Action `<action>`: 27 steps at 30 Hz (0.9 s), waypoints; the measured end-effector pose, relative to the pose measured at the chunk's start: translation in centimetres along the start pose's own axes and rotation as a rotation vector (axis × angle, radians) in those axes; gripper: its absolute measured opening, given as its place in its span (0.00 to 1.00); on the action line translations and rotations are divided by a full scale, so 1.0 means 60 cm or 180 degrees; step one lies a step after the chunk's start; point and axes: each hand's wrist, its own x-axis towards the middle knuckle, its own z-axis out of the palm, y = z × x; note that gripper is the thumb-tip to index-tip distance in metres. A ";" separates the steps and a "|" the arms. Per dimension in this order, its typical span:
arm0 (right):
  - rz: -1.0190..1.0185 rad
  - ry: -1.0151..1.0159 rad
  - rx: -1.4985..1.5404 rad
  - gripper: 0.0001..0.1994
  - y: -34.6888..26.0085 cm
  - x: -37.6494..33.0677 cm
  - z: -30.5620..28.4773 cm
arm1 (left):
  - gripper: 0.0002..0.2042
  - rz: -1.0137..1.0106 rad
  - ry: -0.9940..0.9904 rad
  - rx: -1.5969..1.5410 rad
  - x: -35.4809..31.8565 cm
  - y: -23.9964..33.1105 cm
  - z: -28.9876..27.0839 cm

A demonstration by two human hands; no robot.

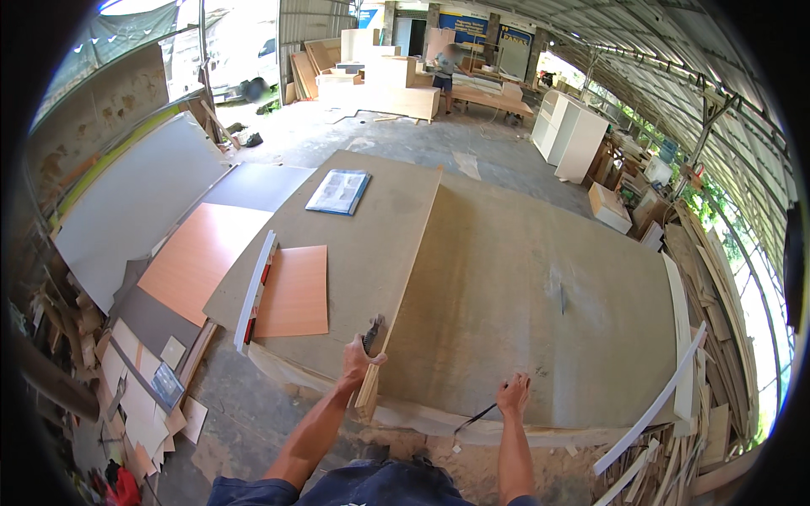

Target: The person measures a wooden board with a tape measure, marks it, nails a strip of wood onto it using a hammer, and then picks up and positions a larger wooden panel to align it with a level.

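Note:
My left hand is closed round a tool with a black handle and grey metal head, resting at the edge of the raised board. The tool's exact kind cannot be made out. My right hand is closed over the lower brown panel, near its front edge. A thin black strip runs from beneath that hand down past the panel edge; its upper end is hidden by the fingers. On the raised board lie an orange wood-look sheet, a long white straightedge with red parts and a blue-edged booklet.
To the left, large sheets lie beside scattered offcuts. Long wood strips are piled at the right, with a pale curved strip across the panel's corner. Farther back, a person stands by a workbench.

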 end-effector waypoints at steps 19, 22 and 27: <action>-0.1533 -0.1251 0.2420 0.16 -0.500 0.015 0.029 | 0.23 0.0313 0.0589 0.0409 -0.005 -0.007 0.011; -0.0501 -0.1499 0.2872 0.23 -0.520 0.013 0.068 | 0.19 0.0589 0.0658 0.0331 -0.006 0.016 0.020; 0.0485 -0.1757 0.4402 0.11 -0.548 -0.018 0.058 | 0.17 0.0588 0.0409 0.0101 -0.002 -0.014 0.020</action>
